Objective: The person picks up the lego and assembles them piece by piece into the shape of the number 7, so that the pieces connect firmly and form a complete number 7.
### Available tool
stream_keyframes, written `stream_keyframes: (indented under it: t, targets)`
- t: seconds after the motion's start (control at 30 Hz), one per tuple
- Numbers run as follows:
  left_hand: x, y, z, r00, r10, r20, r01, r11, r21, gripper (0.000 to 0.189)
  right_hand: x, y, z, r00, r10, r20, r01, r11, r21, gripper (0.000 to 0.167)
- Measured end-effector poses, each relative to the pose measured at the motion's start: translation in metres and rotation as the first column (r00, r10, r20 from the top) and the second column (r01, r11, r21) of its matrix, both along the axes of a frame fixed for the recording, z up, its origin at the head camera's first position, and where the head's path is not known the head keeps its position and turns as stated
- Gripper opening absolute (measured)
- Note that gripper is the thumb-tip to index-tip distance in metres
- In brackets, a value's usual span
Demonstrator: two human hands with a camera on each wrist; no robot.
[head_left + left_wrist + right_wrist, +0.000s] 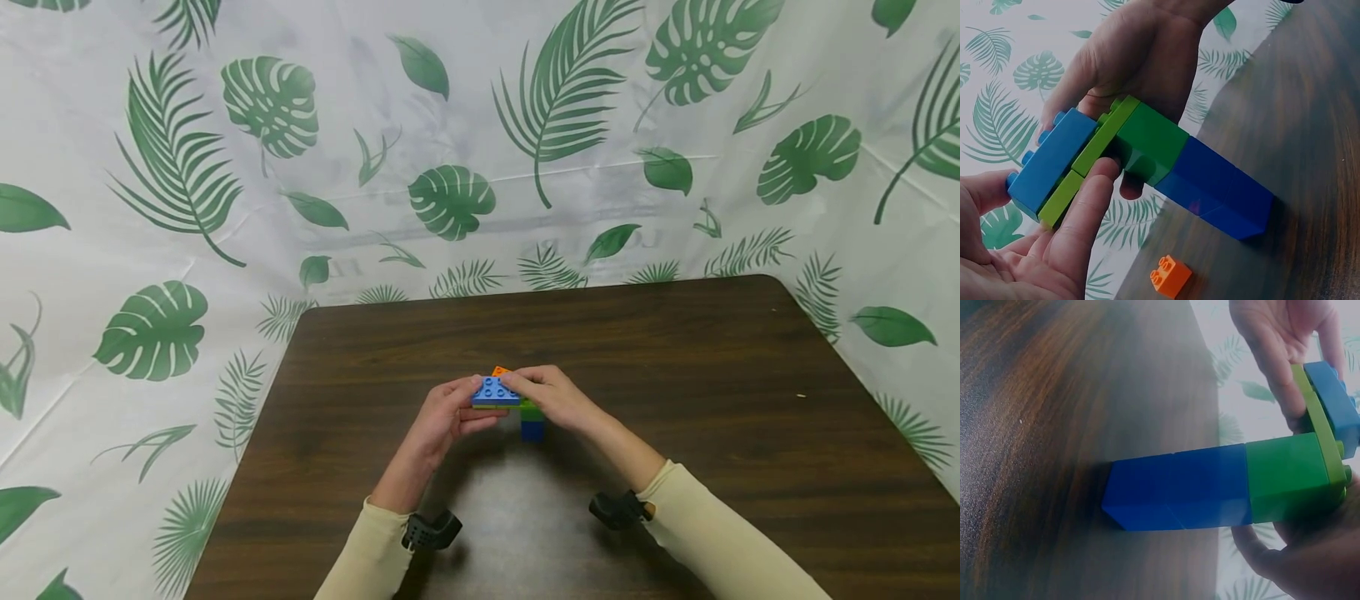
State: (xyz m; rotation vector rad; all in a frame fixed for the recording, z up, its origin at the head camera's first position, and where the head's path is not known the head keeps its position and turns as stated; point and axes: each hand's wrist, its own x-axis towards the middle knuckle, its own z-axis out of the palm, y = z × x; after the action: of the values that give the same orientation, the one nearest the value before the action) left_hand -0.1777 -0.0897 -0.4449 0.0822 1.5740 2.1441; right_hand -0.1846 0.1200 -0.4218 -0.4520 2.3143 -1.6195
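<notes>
A toy brick tower stands on the table, with dark blue bricks (1179, 490) at its base and a green brick (1288, 478) above them. Lime-green plates (1103, 142) lie across its top and jut out to the left. On the jutting part sits a light blue brick (496, 392), a narrow dark gap showing between it and the plates. My left hand (442, 417) pinches this overhang, thumb at the light blue brick and fingers under the plates. With the thumb on the light blue brick's studs, my right hand (558, 398) curls its fingers behind the green brick.
An orange brick (1171, 277) lies on the dark wooden table (675, 350) behind the tower, partly hidden in the head view. A white leaf-print curtain (495, 125) hangs along the table's far and side edges. A small pale speck (801, 396) is on the right.
</notes>
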Motion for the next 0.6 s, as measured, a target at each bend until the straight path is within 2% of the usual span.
stream_keyframes:
  t: [0.13, 0.6]
  targets:
    - [0.001, 0.001, -0.001, 1.000, 0.020, -0.012, -0.020, 1.000, 0.001, 0.051, 0.009, -0.002, 0.016, 1.000, -0.007, 0.001, 0.007, 1.000, -0.003, 0.033]
    - [0.002, 0.003, -0.005, 0.997, 0.076, -0.020, -0.075, 0.996, 0.037, 0.043, 0.010, -0.005, 0.016, 1.000, -0.026, 0.014, 0.027, 0.999, -0.025, 0.034]
